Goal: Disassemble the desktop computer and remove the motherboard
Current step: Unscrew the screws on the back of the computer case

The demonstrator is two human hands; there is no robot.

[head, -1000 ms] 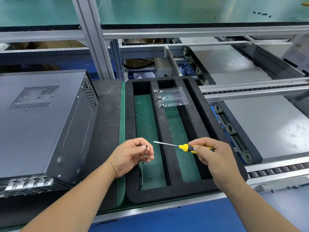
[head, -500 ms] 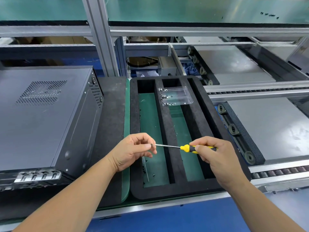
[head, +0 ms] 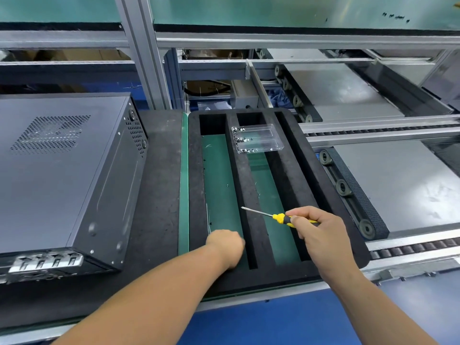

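Nearest the camera, two bare forearms reach out over the blue front edge of the bench. The left hand (head: 225, 246) is lowered into the near end of the left slot of the black foam tray with long green-floored slots (head: 196, 195); its fingers point down and are hidden, so whether it holds anything cannot be told. The right hand (head: 321, 235) hovers over the tray's right side, fingers curled round the handle of a slim yellow-and-black screwdriver (head: 278, 217), whose metal shaft points left and slightly away, its tip above the foam rib between the two slots. Left of the tray, on a dark mat (head: 159, 195), lies the closed black metal desktop computer case (head: 62, 175), its perforated vent panel facing up and its silver port bracket at the near end. At the tray's far end a clear plastic compartment box (head: 257, 138) sits across the foam, apparently holding small screws. Grey roller conveyor tracks (head: 373, 188) run to the right and beyond.
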